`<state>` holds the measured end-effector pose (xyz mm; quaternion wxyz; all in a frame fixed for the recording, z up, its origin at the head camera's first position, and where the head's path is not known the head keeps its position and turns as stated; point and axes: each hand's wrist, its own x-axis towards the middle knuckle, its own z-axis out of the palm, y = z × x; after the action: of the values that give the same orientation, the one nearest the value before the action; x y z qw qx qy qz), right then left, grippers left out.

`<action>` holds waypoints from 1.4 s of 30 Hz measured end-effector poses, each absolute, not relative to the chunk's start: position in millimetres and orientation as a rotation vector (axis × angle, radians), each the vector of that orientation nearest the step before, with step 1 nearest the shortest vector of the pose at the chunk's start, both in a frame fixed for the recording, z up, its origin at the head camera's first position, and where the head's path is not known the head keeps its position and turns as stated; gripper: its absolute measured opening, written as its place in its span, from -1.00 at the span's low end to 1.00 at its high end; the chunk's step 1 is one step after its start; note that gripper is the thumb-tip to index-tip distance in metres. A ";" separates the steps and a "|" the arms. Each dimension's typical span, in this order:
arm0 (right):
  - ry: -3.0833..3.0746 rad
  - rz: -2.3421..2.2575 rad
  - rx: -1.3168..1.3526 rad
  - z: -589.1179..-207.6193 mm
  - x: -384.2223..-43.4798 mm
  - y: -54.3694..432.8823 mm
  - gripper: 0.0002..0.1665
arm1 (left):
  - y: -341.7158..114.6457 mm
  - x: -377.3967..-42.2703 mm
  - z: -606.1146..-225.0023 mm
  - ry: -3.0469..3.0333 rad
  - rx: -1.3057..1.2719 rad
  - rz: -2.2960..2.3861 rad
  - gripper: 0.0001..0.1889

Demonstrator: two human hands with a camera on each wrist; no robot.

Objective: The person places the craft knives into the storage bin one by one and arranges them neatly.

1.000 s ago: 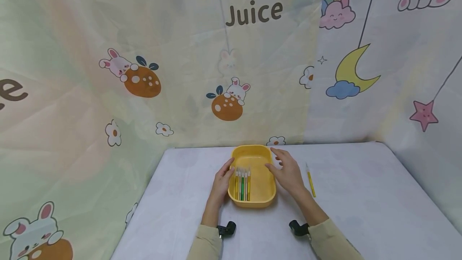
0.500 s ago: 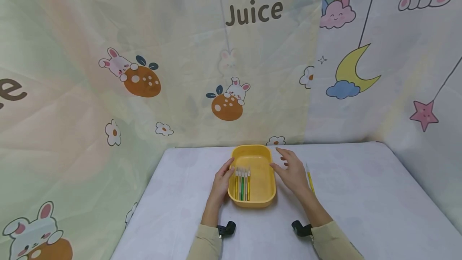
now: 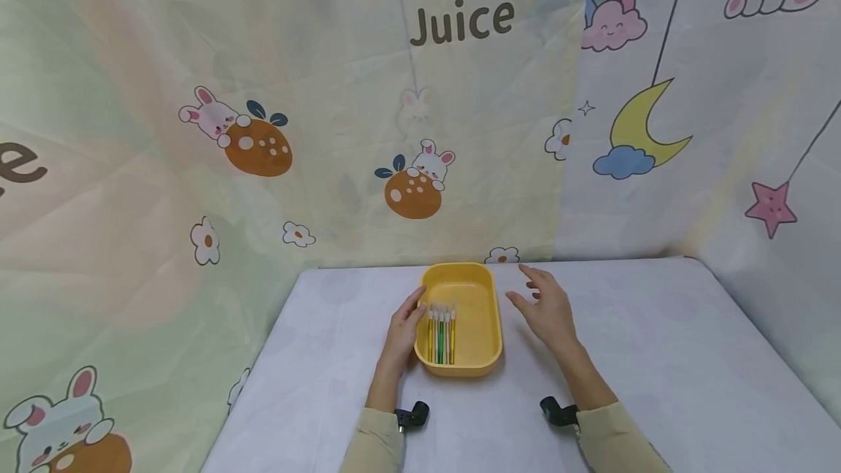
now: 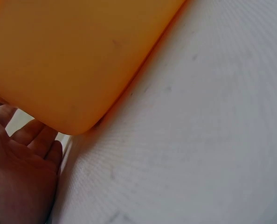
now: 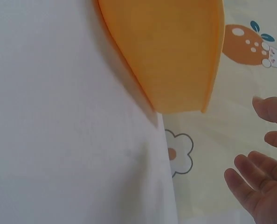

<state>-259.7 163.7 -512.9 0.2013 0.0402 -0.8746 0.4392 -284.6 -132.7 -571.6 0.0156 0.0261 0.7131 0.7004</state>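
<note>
A yellow tray (image 3: 477, 345) sits near the back of the table in the head view. Several slim pen-like sticks (image 3: 442, 338), yellow, white and green with pale tips, lie side by side along its left half. My left hand (image 3: 401, 331) rests at the tray's left side, thumb and fingertips at the rim. In the left wrist view its loose fingers show beside the tray's outer wall. To the right of the tray, my right hand (image 3: 550, 314) hovers apart from it, fingers spread and holding nothing. The right wrist view shows a gap between those fingers and the tray wall.
A white cloth covers the table (image 3: 657, 356), whose back edge meets a printed curtain (image 3: 342, 188). Curtains also rise on the left and right sides. A black wrist camera (image 3: 412, 417) sits on the left wrist, and another (image 3: 558, 412) on the right.
My right hand has moved right, away from the tray's rim. It now covers the loose yellow stick that lay on the table. The left hand and tray have stayed put.
</note>
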 end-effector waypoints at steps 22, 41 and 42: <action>-2.419 1.180 0.062 -515.2 -259.9 186.1 -0.25 | -132.4 -283.7 -569.6 2.218 0.047 2.160 -0.57; -2.546 1.124 -0.034 -515.0 -258.2 209.7 -0.22 | -132.5 -284.4 -571.9 2.229 0.071 2.161 -0.56; -2.552 1.120 -0.034 -515.1 -258.2 211.2 -0.22 | -132.4 -284.4 -571.7 2.228 0.069 2.164 -0.56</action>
<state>-258.2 211.2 -515.1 0.1763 -0.0119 -0.9012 0.3957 -284.4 -132.4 -571.7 0.0177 0.0221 0.7171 0.6964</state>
